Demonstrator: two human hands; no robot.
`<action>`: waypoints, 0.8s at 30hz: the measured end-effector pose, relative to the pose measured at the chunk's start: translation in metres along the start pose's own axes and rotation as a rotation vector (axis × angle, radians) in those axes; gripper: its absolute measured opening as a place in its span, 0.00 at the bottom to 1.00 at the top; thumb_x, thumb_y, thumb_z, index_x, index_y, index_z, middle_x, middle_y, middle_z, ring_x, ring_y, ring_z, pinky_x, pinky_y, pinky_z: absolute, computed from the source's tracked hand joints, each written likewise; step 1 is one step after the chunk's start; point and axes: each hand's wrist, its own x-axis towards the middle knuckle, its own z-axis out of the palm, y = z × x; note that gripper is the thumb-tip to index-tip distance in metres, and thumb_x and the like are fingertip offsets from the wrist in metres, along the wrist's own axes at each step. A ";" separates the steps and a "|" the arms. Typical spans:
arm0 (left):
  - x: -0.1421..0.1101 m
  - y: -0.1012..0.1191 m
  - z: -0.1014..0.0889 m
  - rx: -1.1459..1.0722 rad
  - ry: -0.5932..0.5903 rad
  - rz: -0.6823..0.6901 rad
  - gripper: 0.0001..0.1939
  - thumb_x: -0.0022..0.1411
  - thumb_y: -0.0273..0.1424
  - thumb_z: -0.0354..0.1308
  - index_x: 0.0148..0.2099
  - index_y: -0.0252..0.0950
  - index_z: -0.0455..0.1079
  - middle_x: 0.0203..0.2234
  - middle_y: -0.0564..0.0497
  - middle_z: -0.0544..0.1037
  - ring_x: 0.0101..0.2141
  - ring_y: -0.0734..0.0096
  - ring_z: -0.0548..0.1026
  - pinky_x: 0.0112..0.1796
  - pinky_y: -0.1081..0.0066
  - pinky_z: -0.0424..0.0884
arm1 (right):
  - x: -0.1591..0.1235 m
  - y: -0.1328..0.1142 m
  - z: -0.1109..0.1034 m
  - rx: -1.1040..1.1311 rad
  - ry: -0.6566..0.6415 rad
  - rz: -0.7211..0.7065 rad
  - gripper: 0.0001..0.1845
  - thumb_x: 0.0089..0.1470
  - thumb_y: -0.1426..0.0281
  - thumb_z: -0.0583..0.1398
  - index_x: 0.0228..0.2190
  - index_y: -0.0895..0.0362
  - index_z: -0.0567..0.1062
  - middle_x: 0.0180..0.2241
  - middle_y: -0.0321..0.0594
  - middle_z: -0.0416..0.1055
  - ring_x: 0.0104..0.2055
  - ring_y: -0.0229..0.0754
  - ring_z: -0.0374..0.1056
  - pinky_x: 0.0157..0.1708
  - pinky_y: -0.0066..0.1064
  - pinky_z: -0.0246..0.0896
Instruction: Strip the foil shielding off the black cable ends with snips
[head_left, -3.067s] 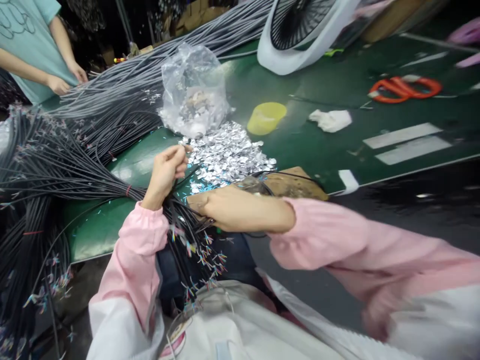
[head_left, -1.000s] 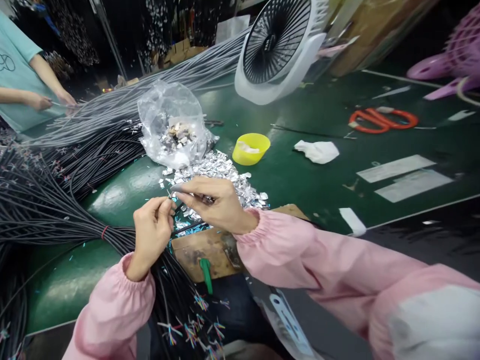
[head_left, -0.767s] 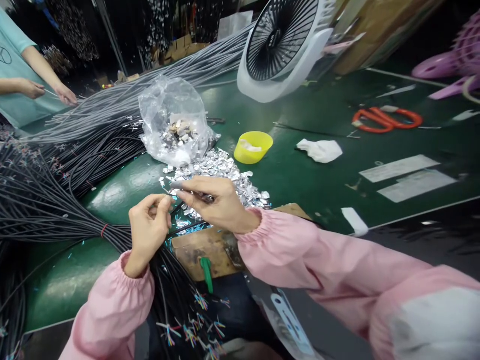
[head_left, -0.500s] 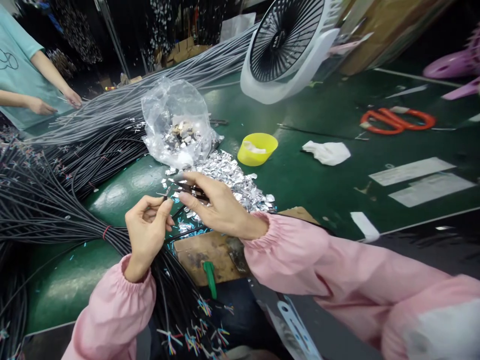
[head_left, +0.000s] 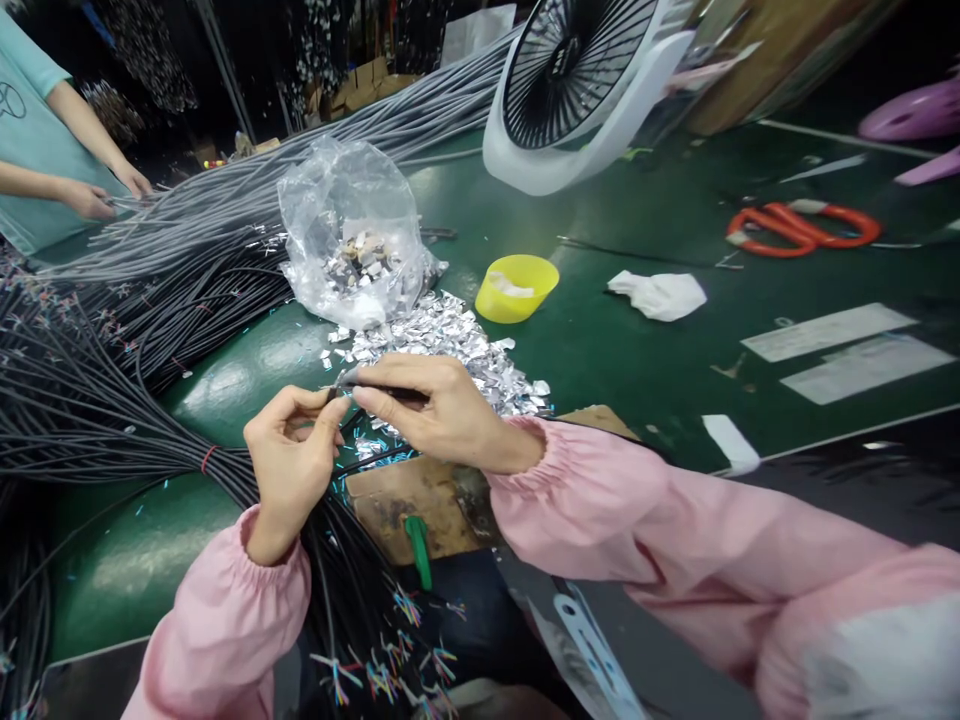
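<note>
The cable end (head_left: 332,394) sits in the narrow grip of the left hand (head_left: 292,455), above the worktop (head_left: 232,385), seemingly to be steady for the dark tool (head_left: 401,392) which the right hand (head_left: 442,410) holds in its grip. Foil scraps (head_left: 469,345) lie near, perhaps where waste drops.

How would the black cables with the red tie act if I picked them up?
The black cables would probably feel bendy but springy, since they run in smooth curves. They might be heavy together, because many are bunched up. They could splay when lifted, as they fan out beyond the red tie.
</note>
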 end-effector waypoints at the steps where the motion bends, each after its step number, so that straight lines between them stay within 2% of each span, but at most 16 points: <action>1: 0.001 0.000 -0.001 -0.004 -0.017 0.003 0.09 0.50 0.30 0.63 0.24 0.32 0.68 0.12 0.58 0.67 0.13 0.83 0.64 0.15 0.82 0.61 | 0.000 0.000 0.000 -0.005 0.004 0.011 0.13 0.54 0.67 0.57 0.34 0.62 0.79 0.27 0.41 0.75 0.26 0.34 0.67 0.27 0.26 0.60; 4: 0.004 0.002 -0.008 -0.057 -0.161 -0.037 0.12 0.53 0.36 0.61 0.26 0.31 0.70 0.12 0.57 0.65 0.12 0.85 0.60 0.13 0.82 0.56 | 0.003 -0.001 -0.005 -0.007 -0.008 0.021 0.13 0.54 0.67 0.58 0.33 0.63 0.79 0.26 0.41 0.74 0.25 0.34 0.66 0.26 0.26 0.59; 7: 0.007 0.008 -0.014 -0.120 -0.341 -0.104 0.17 0.55 0.41 0.59 0.26 0.31 0.70 0.13 0.57 0.64 0.12 0.87 0.56 0.13 0.81 0.51 | 0.007 -0.003 -0.018 0.047 -0.077 -0.005 0.13 0.54 0.67 0.58 0.33 0.64 0.79 0.23 0.40 0.73 0.24 0.34 0.65 0.25 0.26 0.58; 11: 0.005 0.011 -0.015 -0.086 -0.442 -0.099 0.19 0.55 0.43 0.58 0.25 0.31 0.69 0.13 0.57 0.61 0.12 0.86 0.55 0.14 0.80 0.50 | 0.014 -0.009 -0.044 -0.022 -0.054 0.004 0.14 0.52 0.64 0.60 0.33 0.63 0.78 0.28 0.43 0.74 0.28 0.35 0.66 0.28 0.27 0.59; 12: 0.004 0.011 -0.014 -0.057 -0.445 -0.077 0.18 0.55 0.42 0.58 0.25 0.31 0.69 0.13 0.57 0.62 0.12 0.85 0.56 0.14 0.79 0.50 | 0.015 -0.011 -0.050 -0.070 -0.079 -0.015 0.16 0.50 0.62 0.61 0.33 0.64 0.77 0.28 0.43 0.74 0.29 0.36 0.66 0.29 0.27 0.58; 14: 0.000 0.008 -0.012 0.025 -0.427 0.015 0.15 0.56 0.38 0.58 0.25 0.31 0.71 0.15 0.55 0.65 0.14 0.84 0.58 0.14 0.79 0.52 | 0.018 -0.018 -0.061 -0.149 -0.232 -0.069 0.16 0.50 0.62 0.61 0.31 0.63 0.78 0.26 0.42 0.73 0.27 0.35 0.65 0.28 0.27 0.56; 17: -0.005 0.005 -0.009 0.186 -0.371 0.237 0.09 0.56 0.32 0.58 0.27 0.33 0.72 0.17 0.54 0.69 0.17 0.81 0.63 0.18 0.78 0.57 | 0.022 -0.028 -0.072 -0.181 -0.484 -0.102 0.09 0.52 0.71 0.58 0.29 0.61 0.78 0.24 0.38 0.72 0.26 0.33 0.63 0.28 0.26 0.54; 20: -0.008 0.002 -0.008 0.286 -0.353 0.397 0.05 0.55 0.28 0.58 0.27 0.34 0.71 0.18 0.55 0.71 0.19 0.80 0.65 0.21 0.78 0.61 | 0.025 -0.037 -0.078 -0.180 -0.611 -0.073 0.09 0.49 0.77 0.56 0.27 0.62 0.78 0.22 0.35 0.71 0.24 0.31 0.61 0.27 0.25 0.52; 24: -0.011 0.000 -0.007 0.325 -0.388 0.503 0.05 0.56 0.26 0.58 0.27 0.34 0.68 0.19 0.56 0.70 0.20 0.80 0.65 0.22 0.78 0.62 | 0.028 -0.047 -0.081 -0.265 -0.738 -0.035 0.10 0.47 0.80 0.56 0.26 0.63 0.78 0.22 0.36 0.71 0.23 0.30 0.57 0.26 0.25 0.48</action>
